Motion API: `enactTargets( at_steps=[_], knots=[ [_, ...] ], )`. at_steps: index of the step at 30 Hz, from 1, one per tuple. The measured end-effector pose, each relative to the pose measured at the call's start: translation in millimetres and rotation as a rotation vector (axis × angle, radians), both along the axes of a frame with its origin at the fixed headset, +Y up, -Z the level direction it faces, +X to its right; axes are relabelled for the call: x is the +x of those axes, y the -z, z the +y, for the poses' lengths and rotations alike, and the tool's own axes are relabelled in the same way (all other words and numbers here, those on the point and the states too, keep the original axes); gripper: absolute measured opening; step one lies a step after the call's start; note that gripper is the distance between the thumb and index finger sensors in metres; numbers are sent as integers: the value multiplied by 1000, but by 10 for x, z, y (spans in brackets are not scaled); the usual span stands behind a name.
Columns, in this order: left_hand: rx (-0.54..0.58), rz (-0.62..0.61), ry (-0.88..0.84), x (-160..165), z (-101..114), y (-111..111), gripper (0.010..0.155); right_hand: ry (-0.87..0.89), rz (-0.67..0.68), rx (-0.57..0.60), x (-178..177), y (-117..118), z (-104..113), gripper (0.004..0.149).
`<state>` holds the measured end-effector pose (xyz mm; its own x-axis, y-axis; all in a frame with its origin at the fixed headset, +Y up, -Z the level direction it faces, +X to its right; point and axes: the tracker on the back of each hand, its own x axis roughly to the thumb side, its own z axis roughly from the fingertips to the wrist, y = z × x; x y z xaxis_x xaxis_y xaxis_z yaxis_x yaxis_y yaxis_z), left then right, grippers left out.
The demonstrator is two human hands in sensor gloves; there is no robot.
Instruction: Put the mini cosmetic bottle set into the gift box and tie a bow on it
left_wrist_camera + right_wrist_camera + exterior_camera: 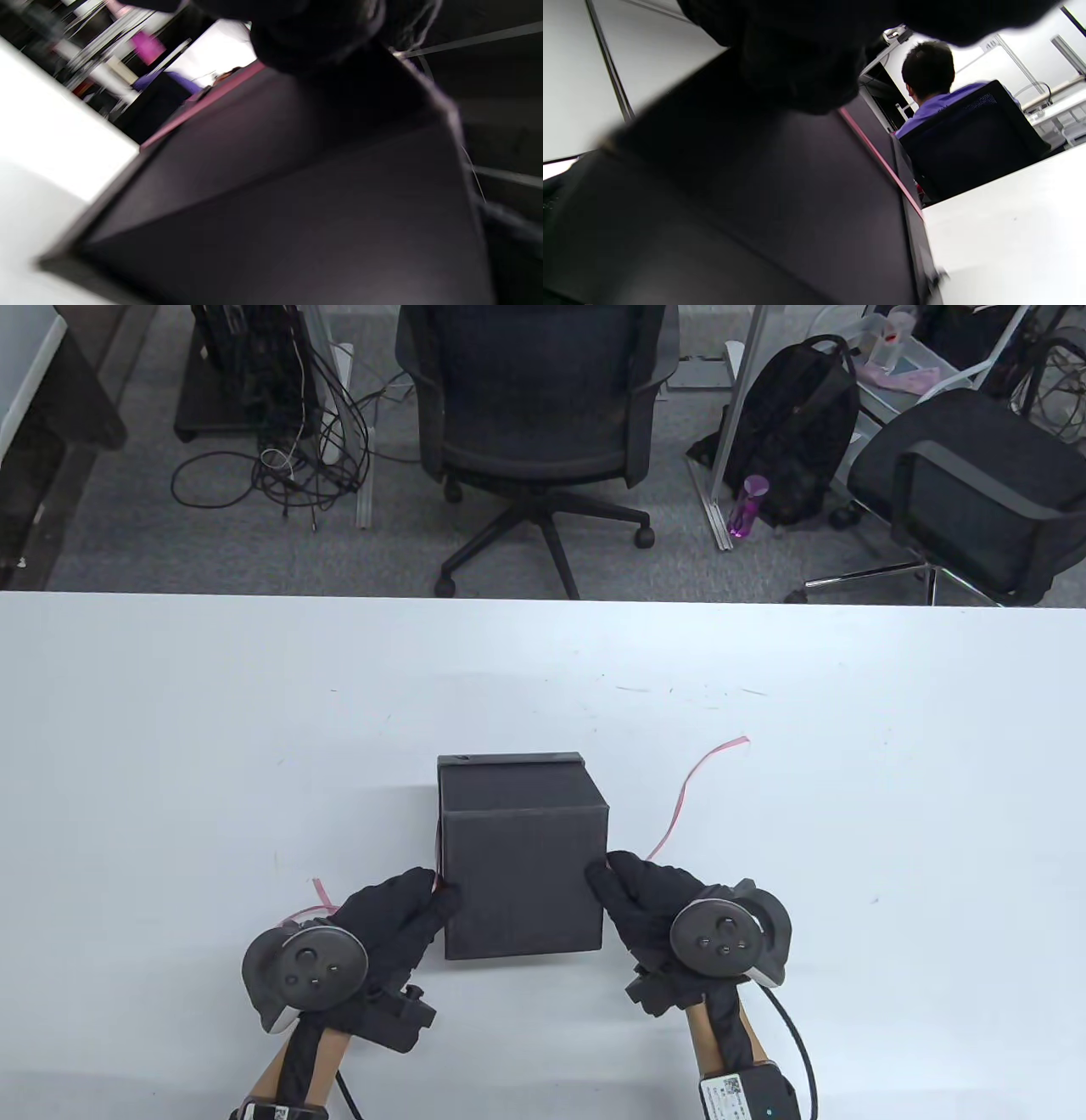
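The black gift box [517, 865] stands closed on the white table [170, 729]; no bottle set shows. A thin pink ribbon [683, 797] runs up both sides of the box. My left hand [424, 903] is against the box's left side, and its fingertips pinch the ribbon [199, 103] there. The ribbon's short end [319, 891] trails off by my left wrist. At the right side my right hand [607, 875] pinches the ribbon [878, 156], whose long end curls away over the table to the right.
The table's far edge [543, 598] lies well behind the box. Beyond it stand an office chair [534, 407], a second chair [967, 483] and a backpack [793, 424]. A seated person [929, 76] shows in the right wrist view.
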<state>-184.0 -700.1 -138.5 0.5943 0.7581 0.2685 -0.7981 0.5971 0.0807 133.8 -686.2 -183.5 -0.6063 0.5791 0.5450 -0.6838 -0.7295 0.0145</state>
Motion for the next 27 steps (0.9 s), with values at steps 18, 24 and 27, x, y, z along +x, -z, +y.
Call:
enactTargets(
  at_steps=[18, 24, 27],
  knots=[
    [-511, -7, 102, -193, -10, 120, 50, 33, -54, -371, 68, 61, -26, 46],
    [-401, 86, -160, -484, 92, 88, 58, 675, 21, -407, 450, 51, 55, 50],
    [-364, -42, -471, -556, 37, 108, 51, 1062, 308, -462, 516, 58, 57, 51]
  ],
)
